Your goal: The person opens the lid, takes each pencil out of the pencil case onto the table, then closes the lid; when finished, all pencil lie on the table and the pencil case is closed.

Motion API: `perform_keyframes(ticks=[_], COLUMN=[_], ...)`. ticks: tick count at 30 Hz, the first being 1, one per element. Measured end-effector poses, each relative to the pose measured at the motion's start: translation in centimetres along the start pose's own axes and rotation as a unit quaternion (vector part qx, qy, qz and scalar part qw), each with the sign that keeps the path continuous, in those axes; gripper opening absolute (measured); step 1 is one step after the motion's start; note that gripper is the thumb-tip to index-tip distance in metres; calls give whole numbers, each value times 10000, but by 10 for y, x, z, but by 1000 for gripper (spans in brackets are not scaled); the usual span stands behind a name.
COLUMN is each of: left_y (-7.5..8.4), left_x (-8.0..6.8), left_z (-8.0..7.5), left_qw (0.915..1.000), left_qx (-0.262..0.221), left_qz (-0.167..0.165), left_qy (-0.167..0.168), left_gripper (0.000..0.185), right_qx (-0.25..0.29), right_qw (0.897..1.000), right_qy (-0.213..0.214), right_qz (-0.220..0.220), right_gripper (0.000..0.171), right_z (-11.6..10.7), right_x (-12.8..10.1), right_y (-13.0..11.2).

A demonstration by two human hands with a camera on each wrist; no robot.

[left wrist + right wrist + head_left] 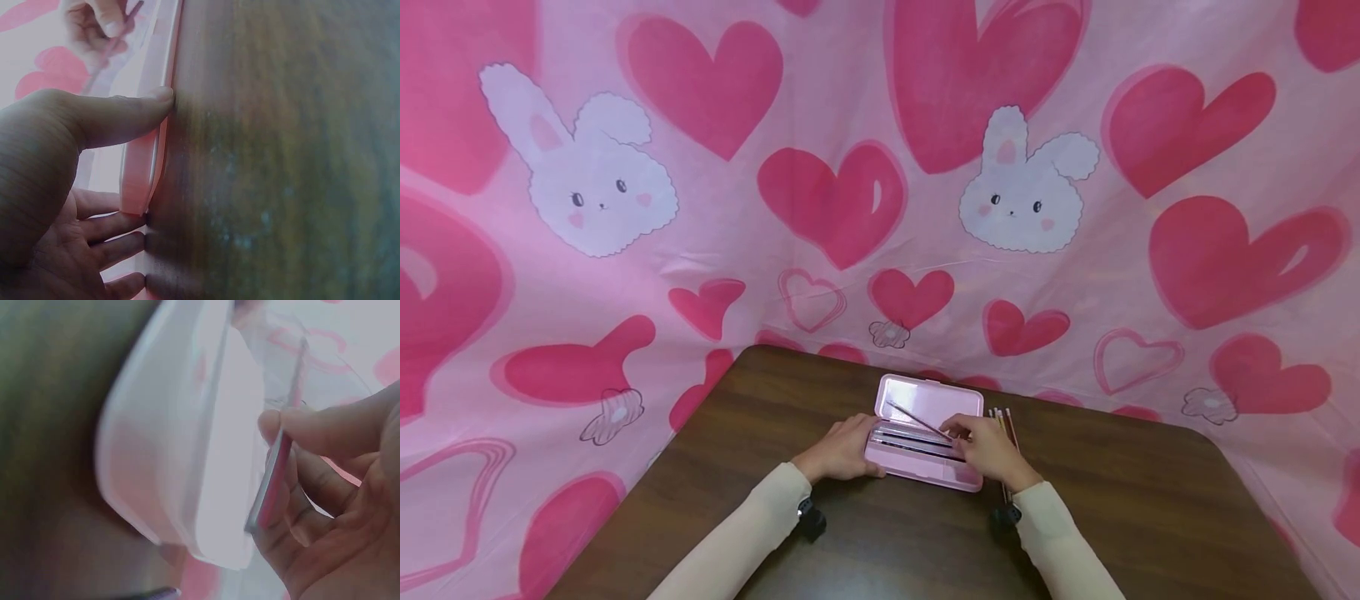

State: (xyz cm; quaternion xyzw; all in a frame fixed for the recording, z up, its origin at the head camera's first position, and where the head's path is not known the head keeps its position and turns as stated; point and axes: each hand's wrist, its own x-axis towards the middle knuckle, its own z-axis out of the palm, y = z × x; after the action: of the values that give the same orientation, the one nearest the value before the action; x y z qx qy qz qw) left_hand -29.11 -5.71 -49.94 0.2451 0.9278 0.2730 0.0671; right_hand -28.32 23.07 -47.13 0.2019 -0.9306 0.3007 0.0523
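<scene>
An open pink pencil case (925,473) lies on the table, its lid tilted back, with a few long thin items inside. My left hand (844,450) grips the case's left end; in the left wrist view the thumb (134,115) presses the front edge and the other fingers reach around the end. Over the case, my right hand (988,450) pinches a slim pencil (916,418) between thumb and fingertips. The pencil slants up to the left in front of the lid. In the right wrist view its pink and silvery sides (278,469) show.
Several more pencils (1013,433) lie on the table just right of the case, partly hidden under my right hand and wrist. The dark wooden table (820,383) has rounded far corners. A pink heart-and-rabbit cloth (925,275) hangs behind it.
</scene>
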Motion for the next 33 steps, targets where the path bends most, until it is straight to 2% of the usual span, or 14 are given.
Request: perform_keyframes(ticks=[4,9,14,19,22,27,33], left_y=[0,-1,-1,-1,-1,-2,-2], left_x=[0,-1,0,1,1,1,0], left_z=[1,1,0,0,0,1,1], left_qw=[10000,9999,9999,10000,10000,10000,10000], left_qx=[-28,-100,-80,8,0,8,-23], left_qz=[-32,-85,-64,-19,-4,15,-34], left_qy=[-26,-62,-42,-30,-25,-45,-48], left_gripper=[89,90,89,89,89,87,89], right_qx=[7,45,157,85,-168,-195,-10], right_qw=[9997,9978,9940,9897,9858,9747,9662], right_qy=[203,524,665,383,-9,-687,-949], right_qz=[143,401,859,1380,1669,2117,2397], right_gripper=[22,29,37,46,53,60,59], right_z=[-15,-35,-54,-65,-66,-62,-60], right_x=[0,-2,-5,-11,-14,-22,-28], right_y=[3,13,26,40,50,66,75])
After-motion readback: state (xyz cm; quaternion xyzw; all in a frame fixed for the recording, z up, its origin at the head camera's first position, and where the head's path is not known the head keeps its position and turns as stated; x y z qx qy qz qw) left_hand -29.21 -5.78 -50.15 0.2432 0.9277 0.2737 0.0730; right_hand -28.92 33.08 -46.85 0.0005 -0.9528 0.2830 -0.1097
